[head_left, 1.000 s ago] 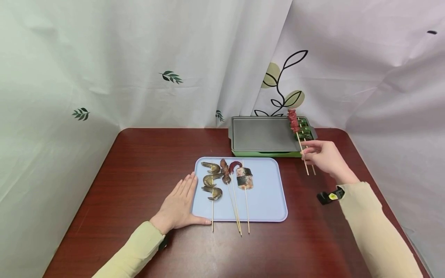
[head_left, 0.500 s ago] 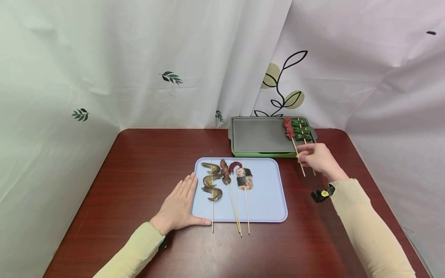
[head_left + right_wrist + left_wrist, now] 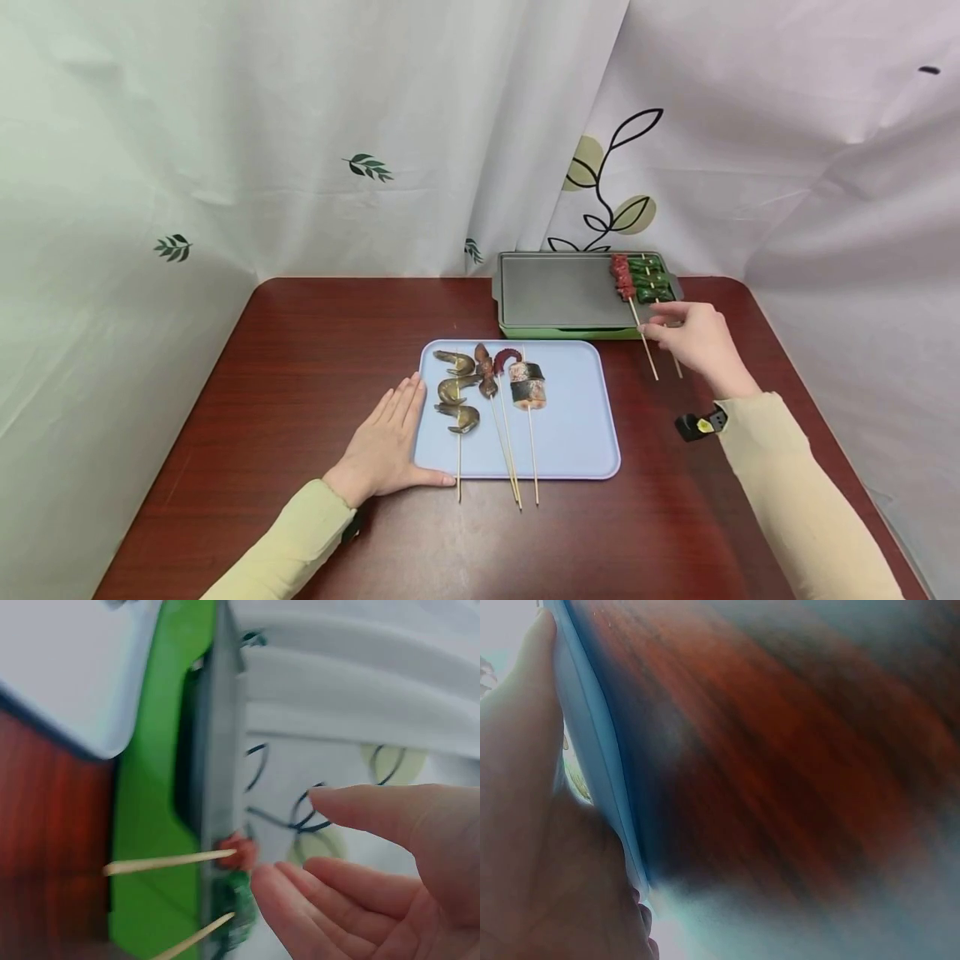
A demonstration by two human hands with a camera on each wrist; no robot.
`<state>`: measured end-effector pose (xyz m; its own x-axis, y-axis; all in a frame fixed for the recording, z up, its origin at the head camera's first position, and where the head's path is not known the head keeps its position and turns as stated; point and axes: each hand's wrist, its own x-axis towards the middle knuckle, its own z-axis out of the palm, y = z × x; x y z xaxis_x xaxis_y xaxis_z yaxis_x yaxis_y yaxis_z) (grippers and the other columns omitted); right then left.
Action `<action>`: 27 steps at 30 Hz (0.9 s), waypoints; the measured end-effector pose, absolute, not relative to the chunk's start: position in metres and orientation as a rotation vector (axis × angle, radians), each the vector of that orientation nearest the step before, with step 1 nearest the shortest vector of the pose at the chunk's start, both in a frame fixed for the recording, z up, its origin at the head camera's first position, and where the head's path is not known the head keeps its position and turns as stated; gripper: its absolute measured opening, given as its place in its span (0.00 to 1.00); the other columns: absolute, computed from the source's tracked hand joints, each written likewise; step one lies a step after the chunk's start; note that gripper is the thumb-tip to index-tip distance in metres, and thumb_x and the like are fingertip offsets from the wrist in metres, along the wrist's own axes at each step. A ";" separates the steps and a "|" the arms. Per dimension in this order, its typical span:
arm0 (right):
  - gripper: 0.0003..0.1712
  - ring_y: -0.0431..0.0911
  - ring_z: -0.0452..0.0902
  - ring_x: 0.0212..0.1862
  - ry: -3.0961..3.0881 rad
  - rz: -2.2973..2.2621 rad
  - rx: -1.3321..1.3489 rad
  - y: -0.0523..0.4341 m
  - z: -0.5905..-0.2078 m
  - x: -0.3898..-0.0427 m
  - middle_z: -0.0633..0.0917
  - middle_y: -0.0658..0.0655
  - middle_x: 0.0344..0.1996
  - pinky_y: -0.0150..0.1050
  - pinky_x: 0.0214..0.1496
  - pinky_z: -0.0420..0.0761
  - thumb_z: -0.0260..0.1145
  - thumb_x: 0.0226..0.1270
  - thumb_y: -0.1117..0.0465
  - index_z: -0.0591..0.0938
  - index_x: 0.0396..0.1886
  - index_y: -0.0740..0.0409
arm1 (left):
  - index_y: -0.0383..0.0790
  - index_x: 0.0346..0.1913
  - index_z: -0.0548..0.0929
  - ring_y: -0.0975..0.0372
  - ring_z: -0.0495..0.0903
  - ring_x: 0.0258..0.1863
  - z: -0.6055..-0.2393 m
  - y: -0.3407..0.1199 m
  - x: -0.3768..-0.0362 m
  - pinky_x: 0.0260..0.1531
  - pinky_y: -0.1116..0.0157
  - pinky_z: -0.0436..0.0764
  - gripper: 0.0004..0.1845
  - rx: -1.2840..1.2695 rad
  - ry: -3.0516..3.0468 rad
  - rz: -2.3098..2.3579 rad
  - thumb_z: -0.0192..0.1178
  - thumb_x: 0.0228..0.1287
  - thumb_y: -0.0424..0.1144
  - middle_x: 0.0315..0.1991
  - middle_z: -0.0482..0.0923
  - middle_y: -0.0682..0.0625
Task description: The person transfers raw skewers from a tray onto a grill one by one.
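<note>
My left hand [image 3: 381, 446] lies with straight fingers along the left edge of a light blue tray [image 3: 581, 433], its thumb at the front left corner. At the right end of the griddle [image 3: 562, 287] lies a skewer of red meat [image 3: 622, 279], beside a skewer of green peppers [image 3: 649, 279]. Both sticks jut out over the griddle's front edge. My right hand [image 3: 696, 337] hovers by those sticks. In the right wrist view its thumb [image 3: 360, 806] and fingers stand apart with nothing between them.
On the tray lie a shrimp-like skewer [image 3: 462, 418], a brown meat skewer [image 3: 486, 371], a dark red tentacle skewer [image 3: 507, 358] and a skewer of pale pieces with dark bands [image 3: 528, 388]. Their sticks overhang the front rim. A white curtain [image 3: 300, 150] hangs behind the brown table [image 3: 300, 358].
The red meat skewer came down and left onto the griddle beside the green one. My right hand let go of its stick and shifted slightly right. The left hand stayed put.
</note>
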<state>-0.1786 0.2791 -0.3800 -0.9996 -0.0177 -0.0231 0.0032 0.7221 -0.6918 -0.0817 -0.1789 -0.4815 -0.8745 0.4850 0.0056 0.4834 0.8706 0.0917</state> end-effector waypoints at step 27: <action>0.25 0.49 0.88 0.46 2.788 -1.425 -0.278 0.230 -0.369 -0.099 0.88 0.59 0.49 0.28 0.43 0.83 0.76 0.64 0.56 0.85 0.58 0.63 | 0.24 0.77 0.54 0.46 0.51 0.78 -0.485 -0.180 -0.082 0.75 0.51 0.53 0.77 0.789 3.041 0.155 0.51 0.41 0.90 0.79 0.49 0.32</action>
